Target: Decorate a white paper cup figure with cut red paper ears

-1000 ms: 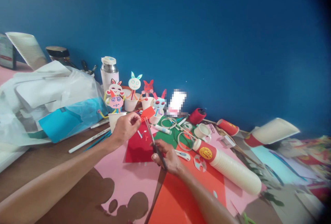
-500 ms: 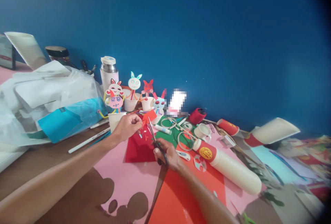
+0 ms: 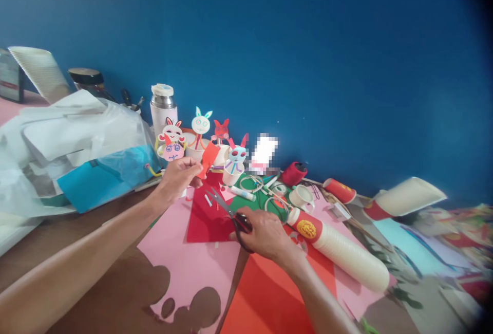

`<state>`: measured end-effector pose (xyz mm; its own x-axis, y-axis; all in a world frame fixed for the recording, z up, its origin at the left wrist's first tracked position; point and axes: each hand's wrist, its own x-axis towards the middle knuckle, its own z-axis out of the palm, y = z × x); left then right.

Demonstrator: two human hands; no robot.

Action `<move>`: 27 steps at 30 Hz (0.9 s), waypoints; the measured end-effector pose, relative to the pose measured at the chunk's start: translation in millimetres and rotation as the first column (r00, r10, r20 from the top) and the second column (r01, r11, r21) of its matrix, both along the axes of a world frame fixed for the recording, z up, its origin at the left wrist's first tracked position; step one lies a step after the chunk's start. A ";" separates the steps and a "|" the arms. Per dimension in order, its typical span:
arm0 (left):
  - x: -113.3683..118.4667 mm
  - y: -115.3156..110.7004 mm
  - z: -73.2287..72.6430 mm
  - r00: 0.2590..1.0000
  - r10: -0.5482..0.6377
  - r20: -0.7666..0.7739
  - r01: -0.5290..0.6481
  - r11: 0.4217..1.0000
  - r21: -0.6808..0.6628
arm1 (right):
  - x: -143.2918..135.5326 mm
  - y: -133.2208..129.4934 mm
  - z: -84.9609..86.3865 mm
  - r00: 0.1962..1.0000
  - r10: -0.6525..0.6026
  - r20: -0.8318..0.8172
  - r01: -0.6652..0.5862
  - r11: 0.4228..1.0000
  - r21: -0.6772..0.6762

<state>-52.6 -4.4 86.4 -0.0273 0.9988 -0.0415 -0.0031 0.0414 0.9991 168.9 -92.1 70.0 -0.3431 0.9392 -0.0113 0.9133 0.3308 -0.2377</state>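
Between the fingertips of my left hand (image 3: pixel 180 177) is a small piece of orange-red paper (image 3: pixel 210 158), held up in front of the paper-cup figures. My right hand (image 3: pixel 262 231) grips black-handled scissors (image 3: pixel 224 203), whose blades are a little apart and point up and left, clear of the paper. Beneath the scissors lies a dark red sheet (image 3: pixel 208 226) with small paper scraps on it. A glue stick (image 3: pixel 242 193) rests just beyond the blades. Closest to the scissors stands a cup figure with a pale blue rabbit face (image 3: pixel 237 154).
Several more rabbit-faced figures (image 3: pixel 201 124) stand by a thermos (image 3: pixel 163 108). A long stack of paper cups (image 3: pixel 346 252) lies at right, near a white mug (image 3: pixel 301 198). Orange card (image 3: pixel 281 293) and cut pink paper (image 3: pixel 185 272) cover the front. A plastic bag (image 3: pixel 77 133) sits left.
My left hand has turned and raised the orange-red paper away from the scissors. My right hand has rolled palm-down, and the scissors have swung to point further left, their blades now apart.
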 end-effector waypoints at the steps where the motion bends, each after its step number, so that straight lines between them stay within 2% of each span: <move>1: 2.3 -0.9 -2.8 1.000 -0.010 0.006 0.010 1.000 0.006 | 0.3 -0.5 0.6 0.999 -0.024 0.045 0.024 1.000 0.004; 4: 10.6 -4.7 -12.0 0.998 -0.055 0.041 0.055 0.998 -0.006 | -4.6 -2.5 -6.6 0.988 -0.065 0.141 0.067 0.998 -0.009; 7: 17.7 -8.7 -20.8 0.992 -0.109 0.066 0.111 0.993 -0.027 | -14.5 -5.2 -19.2 0.986 -0.042 0.163 0.049 0.998 -0.040; 10: 21.7 -11.0 -30.7 0.985 -0.156 0.072 0.159 0.987 -0.036 | -21.3 -6.2 -25.6 0.979 -0.087 0.186 0.091 0.996 -0.014; 16: 27.2 -18.0 -52.0 0.973 -0.227 -0.052 0.221 0.971 -0.091 | -24.4 -7.9 -20.4 0.959 -0.126 0.255 0.129 0.992 0.007; 19: 31.1 -23.3 -59.4 0.955 -0.289 -0.066 0.280 0.952 -0.123 | -23.0 -9.3 -18.0 0.965 -0.120 0.233 0.121 0.993 0.011; 22: 34.6 -26.2 -62.6 0.944 -0.330 -0.026 0.324 0.937 -0.133 | -14.2 -3.1 -16.2 0.990 -0.120 0.072 0.117 0.992 0.051; 24: 36.7 -27.7 -61.8 0.941 -0.339 -0.005 0.336 0.933 -0.131 | -5.2 5.8 -15.9 0.978 -0.149 -0.145 0.160 0.985 0.068; 27: 40.4 -32.5 -56.4 0.933 -0.359 0.006 0.356 0.924 -0.140 | 6.0 20.0 -20.0 0.855 -0.191 -0.482 0.195 0.980 -0.043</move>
<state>-12.2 -36.9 30.0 0.3281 0.9272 -0.1807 0.0562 0.1718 0.9835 174.9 -72.1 50.0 -0.1158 0.9866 0.1153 0.7308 0.1632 -0.6628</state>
